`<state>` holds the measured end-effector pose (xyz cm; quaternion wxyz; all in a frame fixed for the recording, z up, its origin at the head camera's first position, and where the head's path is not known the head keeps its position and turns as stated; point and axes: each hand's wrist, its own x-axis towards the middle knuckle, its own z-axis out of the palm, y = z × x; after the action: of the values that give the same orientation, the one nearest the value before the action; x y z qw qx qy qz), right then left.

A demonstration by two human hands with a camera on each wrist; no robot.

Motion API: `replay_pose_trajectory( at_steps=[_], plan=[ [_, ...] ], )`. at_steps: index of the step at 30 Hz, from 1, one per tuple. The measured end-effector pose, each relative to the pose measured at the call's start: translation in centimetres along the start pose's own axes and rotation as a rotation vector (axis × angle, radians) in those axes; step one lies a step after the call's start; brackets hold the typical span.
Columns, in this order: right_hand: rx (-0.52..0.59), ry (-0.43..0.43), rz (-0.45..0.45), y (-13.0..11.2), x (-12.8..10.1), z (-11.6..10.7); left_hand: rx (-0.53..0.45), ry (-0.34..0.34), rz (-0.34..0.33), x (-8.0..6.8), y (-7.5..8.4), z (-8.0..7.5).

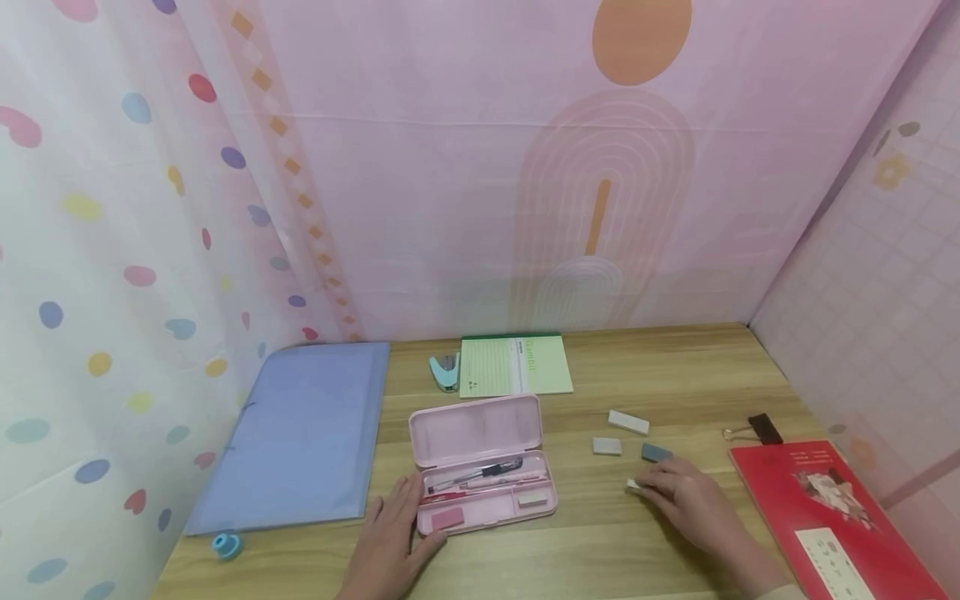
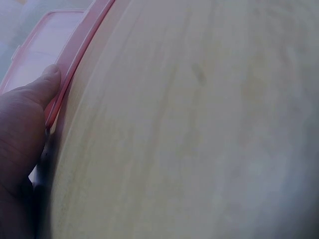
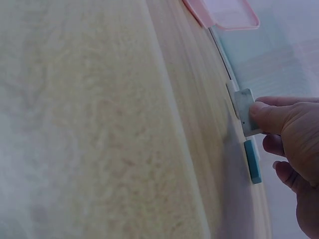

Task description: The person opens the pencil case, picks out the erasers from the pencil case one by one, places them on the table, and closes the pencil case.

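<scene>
1. A blue folder (image 1: 296, 433) lies at the desk's (image 1: 585, 542) left, just beside the open pink case (image 1: 480, 462).
2. The left hand (image 1: 390, 537) rests flat against the case's front left corner, fingers straight and together.
3. Pens (image 1: 480, 475) and erasers lie inside the case.
4. The right hand (image 1: 686, 500) pinches a white eraser (image 1: 634, 484) on the desk, right of the case, near the teal eraser (image 1: 656, 452).
</scene>
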<state>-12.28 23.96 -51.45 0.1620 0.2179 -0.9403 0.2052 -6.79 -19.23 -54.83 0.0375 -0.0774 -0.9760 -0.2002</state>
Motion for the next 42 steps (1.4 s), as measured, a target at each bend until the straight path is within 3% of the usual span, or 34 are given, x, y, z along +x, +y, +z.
replay_pose_trajectory(
  at_steps=[22, 36, 42],
  plan=[
    [0.024, -0.141, 0.112, 0.3, 0.0, 0.8, -0.011, -0.007, -0.002, -0.1, 0.1, 0.0],
    [0.027, -0.132, 0.112, 0.5, 0.0, 1.2, -0.014, -0.034, -0.025, -0.1, 0.3, 0.0],
    [-0.009, -0.043, 0.024, -0.5, 0.6, 0.9, -0.017, -0.032, -0.027, -0.1, 0.3, -0.1]
  ],
)
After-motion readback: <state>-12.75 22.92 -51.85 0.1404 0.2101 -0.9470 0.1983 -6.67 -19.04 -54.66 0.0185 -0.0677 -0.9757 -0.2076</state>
